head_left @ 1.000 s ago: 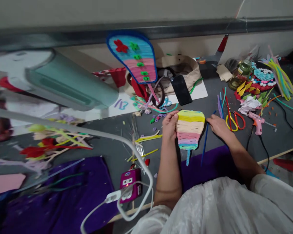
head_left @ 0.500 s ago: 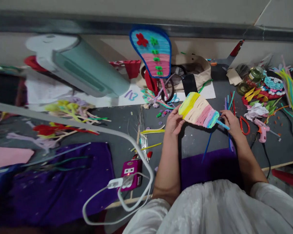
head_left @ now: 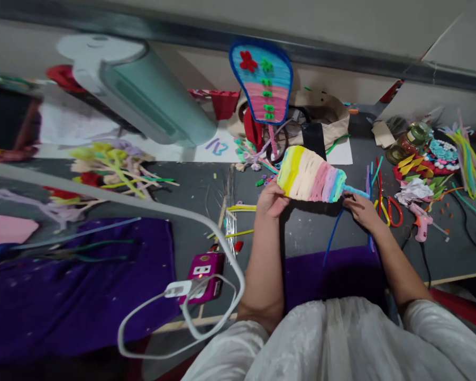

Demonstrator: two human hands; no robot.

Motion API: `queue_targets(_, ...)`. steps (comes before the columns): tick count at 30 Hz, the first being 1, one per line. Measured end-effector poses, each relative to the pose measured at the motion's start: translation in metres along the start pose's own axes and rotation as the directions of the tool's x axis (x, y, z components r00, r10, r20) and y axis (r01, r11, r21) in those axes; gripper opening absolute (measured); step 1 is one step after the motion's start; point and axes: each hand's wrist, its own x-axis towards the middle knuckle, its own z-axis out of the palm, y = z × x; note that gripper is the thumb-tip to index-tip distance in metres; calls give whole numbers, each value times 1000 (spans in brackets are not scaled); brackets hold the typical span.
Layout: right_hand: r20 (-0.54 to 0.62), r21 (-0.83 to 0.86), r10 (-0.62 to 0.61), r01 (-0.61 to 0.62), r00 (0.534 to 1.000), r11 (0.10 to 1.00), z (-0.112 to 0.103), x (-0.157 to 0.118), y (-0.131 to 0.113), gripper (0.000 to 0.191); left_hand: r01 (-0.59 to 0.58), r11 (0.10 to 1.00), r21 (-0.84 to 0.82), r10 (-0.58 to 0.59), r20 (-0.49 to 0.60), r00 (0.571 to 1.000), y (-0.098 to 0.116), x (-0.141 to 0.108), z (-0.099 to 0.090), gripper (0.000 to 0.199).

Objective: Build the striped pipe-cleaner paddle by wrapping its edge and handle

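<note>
A striped fan-shaped piece of fuzzy stems (head_left: pixel 311 175), yellow at its wide end and blue-green at the narrow one, is held up above the grey table. My left hand (head_left: pixel 272 200) pinches its wide yellow end. My right hand (head_left: pixel 359 208) has its fingers closed at the narrow end, by the light blue stem handle (head_left: pixel 356 191). Below the piece a dark blue stem (head_left: pixel 333 237) slants over the table. A finished-looking blue and pink fan (head_left: pixel 266 87) with a red flower and green loops stands upright behind.
Red-handled scissors (head_left: pixel 395 212) and a pink glue gun (head_left: pixel 422 222) lie right, near a glass jar (head_left: pixel 414 138). A pale green cylindrical device (head_left: pixel 158 100) leans at back left. A white cable (head_left: pixel 206 219) runs to a magenta socket box (head_left: pixel 203 272). Purple cloth (head_left: pixel 122 280) lies left.
The view has shifted. My right hand has moved from the handle's outer end inward to the narrow end of the striped piece, which now lies more level. My left hand keeps its hold.
</note>
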Motion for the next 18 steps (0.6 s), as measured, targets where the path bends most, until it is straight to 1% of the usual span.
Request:
queue_targets(2,-62,-2,-76,76,995,997,-8,3,0,23,-38,998,-45,37,-25,999,1,0,-1,70)
queue_targets(4,-169,12,-103,107,980,994,-19,4,2,22,-78,993,-87,73,-61,995,2,0,-2,73)
queue_targets(6,-301,45,-76,93,951,995,-32,5,6,19,-103,988,-116,93,-89,992,3,1,-3,75)
queue_targets(7,-378,65,-41,71,925,995,-38,5,9,17,-108,986,-127,96,-95,991,4,2,-4,75)
queue_targets(8,-463,92,11,36,887,995,-45,5,12,15,-110,985,-135,97,-96,991,4,3,-4,74)
queue_targets(9,-547,135,80,-7,833,991,-52,5,14,14,-110,984,-141,97,-94,991,5,3,-5,73)
queue_targets(11,-677,281,252,-73,691,957,-64,7,18,14,-110,983,-148,98,-83,992,5,4,-6,73)
queue_targets(12,-707,374,341,-82,620,924,-69,8,18,16,-110,982,-150,100,-77,992,5,5,-6,74)
queue_targets(13,-707,468,424,-76,566,881,-73,10,17,19,-113,982,-152,103,-72,992,5,5,-6,75)
queue_targets(14,-678,556,497,-65,541,829,-76,12,15,23,-118,981,-153,108,-67,992,5,5,-5,77)
queue_targets(15,-629,631,556,-61,544,773,-78,15,11,26,-122,981,-153,114,-63,992,5,5,-5,78)
queue_targets(16,-561,693,598,-71,572,718,-78,17,7,29,-126,981,-151,118,-58,991,5,5,-4,79)
queue_targets(18,-405,771,637,-130,656,624,-74,22,-6,31,-125,981,-145,119,-50,992,4,5,-2,79)
